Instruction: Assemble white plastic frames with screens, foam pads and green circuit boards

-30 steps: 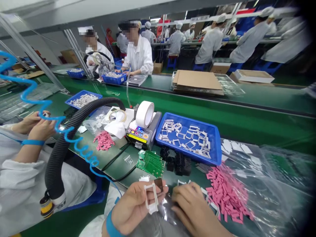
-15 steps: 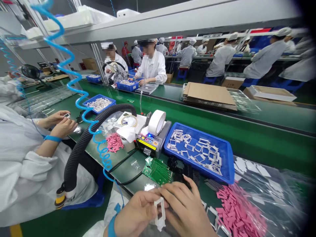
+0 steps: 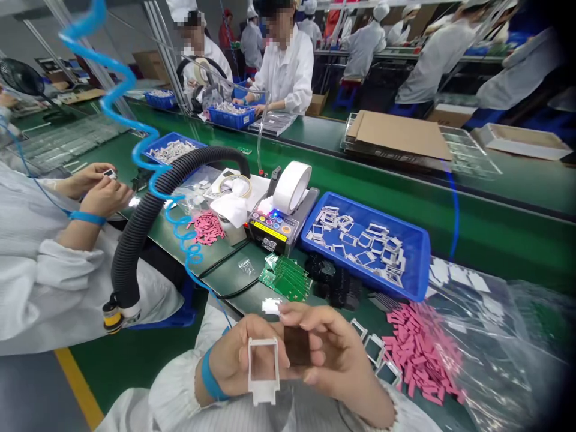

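In my left hand (image 3: 235,359), which wears a blue wrist strap (image 3: 210,377), a small white plastic frame (image 3: 263,391) is gripped upright, its window facing me. My right hand (image 3: 342,354) pinches a thin dark rectangular panel (image 3: 297,345) by its edges, just right of the frame. The two pieces are close together but look apart. Beyond my hands lie green circuit boards (image 3: 287,279) and a small white piece (image 3: 271,306). Several frames (image 3: 374,348) with dark edges rest on the bench beside my right hand.
A blue bin (image 3: 420,264) holds loose white frames. Left of it stands a tape dispenser (image 3: 270,231) with a white roll. Pink strips (image 3: 418,354) lie at right beside plastic bags (image 3: 499,360). A black hose (image 3: 148,222) arches at left, near a co-worker's hands (image 3: 105,195).
The white frame has turned to face me and moved left and slightly down with my left hand. My right hand has drawn aside and now shows the dark panel. The view has tilted downward.
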`<state>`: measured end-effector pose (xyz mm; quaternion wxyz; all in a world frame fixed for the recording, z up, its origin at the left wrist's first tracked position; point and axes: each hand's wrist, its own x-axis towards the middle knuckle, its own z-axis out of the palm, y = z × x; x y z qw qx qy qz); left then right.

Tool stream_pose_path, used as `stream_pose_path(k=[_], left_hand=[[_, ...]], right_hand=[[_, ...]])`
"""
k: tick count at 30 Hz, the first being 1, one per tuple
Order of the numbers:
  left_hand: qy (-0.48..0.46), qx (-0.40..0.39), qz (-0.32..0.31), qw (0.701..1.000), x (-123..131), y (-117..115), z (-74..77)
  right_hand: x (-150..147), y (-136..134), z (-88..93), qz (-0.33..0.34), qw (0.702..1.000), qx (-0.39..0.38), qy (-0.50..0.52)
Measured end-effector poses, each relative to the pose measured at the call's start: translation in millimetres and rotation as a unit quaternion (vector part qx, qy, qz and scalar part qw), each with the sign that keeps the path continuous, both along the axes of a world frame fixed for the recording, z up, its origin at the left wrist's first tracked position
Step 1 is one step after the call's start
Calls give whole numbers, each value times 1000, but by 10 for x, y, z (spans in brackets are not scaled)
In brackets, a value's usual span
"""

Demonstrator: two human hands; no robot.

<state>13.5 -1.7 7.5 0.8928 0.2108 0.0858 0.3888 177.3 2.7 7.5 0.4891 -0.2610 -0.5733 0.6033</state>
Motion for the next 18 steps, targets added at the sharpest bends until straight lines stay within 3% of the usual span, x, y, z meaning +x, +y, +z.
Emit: stream_pose_path(k=[4, 9, 13, 18], left_hand=[[92, 50, 27, 994, -27, -3, 41], [165, 197, 87, 962, -44, -8, 51], [201, 239, 87, 946, -70, -26, 90], [234, 261, 70, 934, -100, -27, 119]], right_hand=[[85, 28, 155, -73, 990, 71, -98], [103, 32, 344, -177, 905, 239, -305], [104, 10, 351, -203, 876, 262, -351], [115, 3, 308, -189, 876, 260, -360]])
